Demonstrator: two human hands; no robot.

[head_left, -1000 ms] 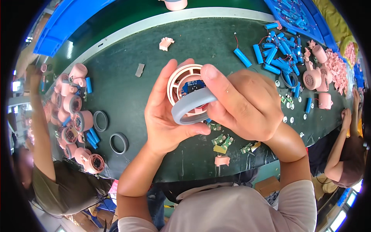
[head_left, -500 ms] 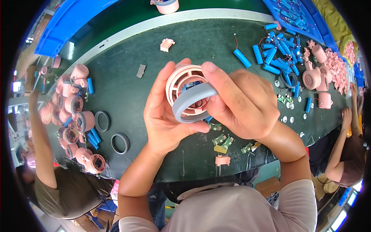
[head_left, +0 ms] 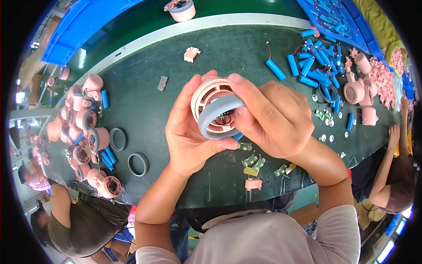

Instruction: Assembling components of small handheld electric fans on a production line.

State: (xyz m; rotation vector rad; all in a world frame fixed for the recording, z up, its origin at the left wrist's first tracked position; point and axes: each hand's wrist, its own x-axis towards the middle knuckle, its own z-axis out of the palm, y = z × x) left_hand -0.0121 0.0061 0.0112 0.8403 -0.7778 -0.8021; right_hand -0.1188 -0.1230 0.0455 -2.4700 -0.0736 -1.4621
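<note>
A round pink fan housing [head_left: 198,97] with spokes rests in my left hand [head_left: 184,143], whose fingers and thumb curl round its sides. Its open face is turned up, showing wires and a dark part inside. My right hand [head_left: 279,119] pinches a grey ring [head_left: 220,105] between thumb and fingers. The ring is tilted across the housing's face, its lower left edge close to the rim; whether it is seated there I cannot tell. Below my hands lie several small green circuit boards [head_left: 249,160] and a pink plastic piece [head_left: 253,183].
On the left, pink fan units [head_left: 96,138] are heaped beside two loose grey rings [head_left: 138,164]. Blue battery cells [head_left: 307,66] pile up at the right, near a blue crate [head_left: 369,42] and pink parts [head_left: 382,83]. A pink unit [head_left: 182,12] stands beyond the pale rail. Co-workers sit on both sides.
The grey ring and the housing have turned slightly in my hands. At the left, a co-worker's raised arm has come down. The pink unit at the top shows more fully.
</note>
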